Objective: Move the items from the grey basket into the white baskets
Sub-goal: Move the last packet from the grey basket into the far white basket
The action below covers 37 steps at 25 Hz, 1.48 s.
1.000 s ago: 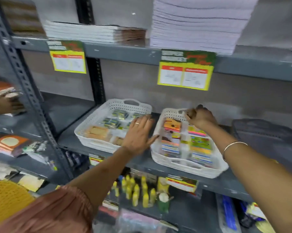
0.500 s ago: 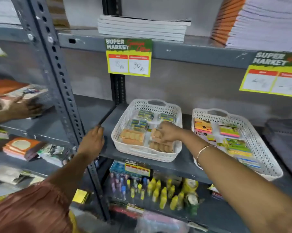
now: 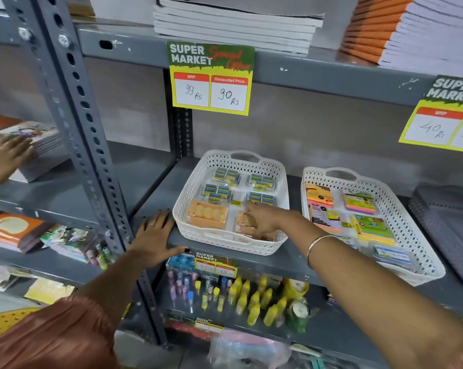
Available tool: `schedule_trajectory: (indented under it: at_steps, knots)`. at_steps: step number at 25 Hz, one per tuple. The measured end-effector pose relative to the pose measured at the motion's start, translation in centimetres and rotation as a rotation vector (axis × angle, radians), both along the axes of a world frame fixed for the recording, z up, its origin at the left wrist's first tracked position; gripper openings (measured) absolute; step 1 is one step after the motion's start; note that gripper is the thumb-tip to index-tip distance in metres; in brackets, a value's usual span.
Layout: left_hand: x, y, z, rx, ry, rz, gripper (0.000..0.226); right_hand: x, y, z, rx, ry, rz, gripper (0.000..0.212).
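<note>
Right hand (image 3: 262, 221) now settles orange packs in the left white basket (image 3: 198, 182).

Half a second ago it had only just reached them; a second ago it was at the right white basket (image 3: 422, 235). Its fingers curl narrowly over the orange packs (image 3: 247, 226). Left hand (image 3: 154, 238), flat and wide, has shifted onto the shelf (image 3: 278, 259) edge beside that basket. To the far right, the grey basket (image 3: 448, 225) looks emptied, so this seems final tidying.

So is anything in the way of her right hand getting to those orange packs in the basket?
No, nothing visible blocks it. The right hand is already inside the left white basket, over its low wall, with its fingers on the orange packs at the front corner.
</note>
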<state>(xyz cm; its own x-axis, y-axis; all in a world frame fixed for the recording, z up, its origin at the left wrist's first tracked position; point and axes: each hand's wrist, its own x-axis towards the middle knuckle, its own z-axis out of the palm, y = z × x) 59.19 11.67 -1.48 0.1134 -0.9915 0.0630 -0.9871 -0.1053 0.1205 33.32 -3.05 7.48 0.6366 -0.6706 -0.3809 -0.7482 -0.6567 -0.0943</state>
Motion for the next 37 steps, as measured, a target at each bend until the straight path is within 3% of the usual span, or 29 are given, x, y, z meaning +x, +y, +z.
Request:
schedule_trajectory:
  at_steps: [5, 10, 14, 16, 18, 20, 22, 23, 25, 26, 28, 30, 35, 37]
  knots:
    - [0.1, 0.0, -0.3, -0.018, -0.006, 0.001, 0.111, -0.1, 0.1, -0.3, -0.006, -0.006, 0.010, 0.086]
    - [0.0, 0.2, 0.1, 0.008, 0.014, 0.001, 0.111, -0.3, 0.4, -0.4, -0.023, -0.024, 0.024, 0.072]
    - [0.2, 0.6, 1.3, -0.021, 0.210, 0.020, 0.098, -0.5, 0.6, -0.2, -0.040, -0.011, 0.048, 0.070]
    - [-0.1, 1.3, 2.7, -0.147, 0.384, 0.104, 0.072, -0.6, 0.7, -0.1, -0.033, -0.017, 0.056, 0.068]
    - [-1.0, 1.6, 4.8, -0.397, 0.538, 0.215, 0.043, -0.7, 0.9, 0.0, -0.029, -0.023, 0.056, 0.066]
    - [-2.2, 0.6, 7.8, -0.673, 0.649, 0.264, 0.030, -0.7, 1.1, 0.0, -0.041, -0.020, 0.058, 0.065]
    - [-3.1, -2.0, 10.6, -0.748, 0.627, 0.224, 0.029, -0.6, 1.2, 0.1, -0.056, -0.026, 0.054, 0.066]
    - [-3.6, -3.4, 11.8, -0.642, 0.580, 0.176, 0.034, -0.5, 1.2, 0.1, -0.065, -0.028, 0.053, 0.067]
    - [-4.7, -5.9, 12.9, -0.179, 0.421, 0.011, 0.061, -0.5, 1.3, 0.2, -0.074, -0.032, 0.039, 0.068]
    - [-5.5, -6.7, 12.9, 0.044, 0.281, -0.087, 0.072, -0.6, 1.3, 0.2, -0.075, -0.033, 0.030, 0.068]
    - [-6.4, -7.7, 11.6, 0.269, -0.006, -0.223, 0.080, -0.6, 1.5, -0.1, -0.079, -0.042, 0.027, 0.066]
    - [-6.3, -8.3, 9.7, 0.330, -0.130, -0.261, 0.072, -0.6, 1.6, -0.2, -0.071, -0.055, 0.021, 0.063]
    - [-5.3, -9.2, 7.8, 0.266, -0.125, -0.293, 0.064, -0.7, 1.9, 0.0, -0.052, -0.049, 0.002, 0.063]
    - [-5.4, -9.4, 7.6, 0.284, -0.167, -0.284, 0.069, -1.0, 1.9, 0.4, -0.043, -0.058, -0.012, 0.073]
